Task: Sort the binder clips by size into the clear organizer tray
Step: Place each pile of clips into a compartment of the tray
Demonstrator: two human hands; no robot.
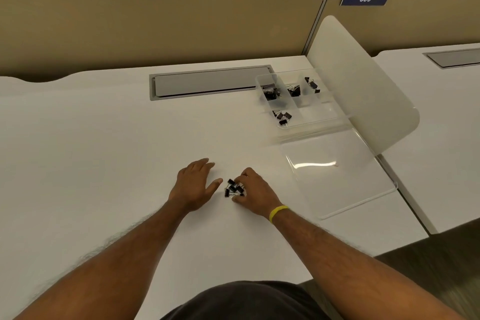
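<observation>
Several small black binder clips (233, 188) lie heaped on the white desk (104, 150), under the curled fingertips of the right hand (255, 193); whether any is pinched, cannot tell. Left hand (194, 184) lies flat, fingers spread, empty, just beside the heap. Clear organizer tray (319, 109) sits well beyond the fingers, partly filled. Judgement: clips light, stiff, slick; pinch across the body.

Left hand (193, 186) lies flat, palm down, fingers spread; right hand (255, 193) curls, fingertips (237, 182) bent down, both forearms extended.

Glossy clear plastic organizer tray (327, 109), matt black clips (233, 188), smooth matt white desk (104, 150).
</observation>
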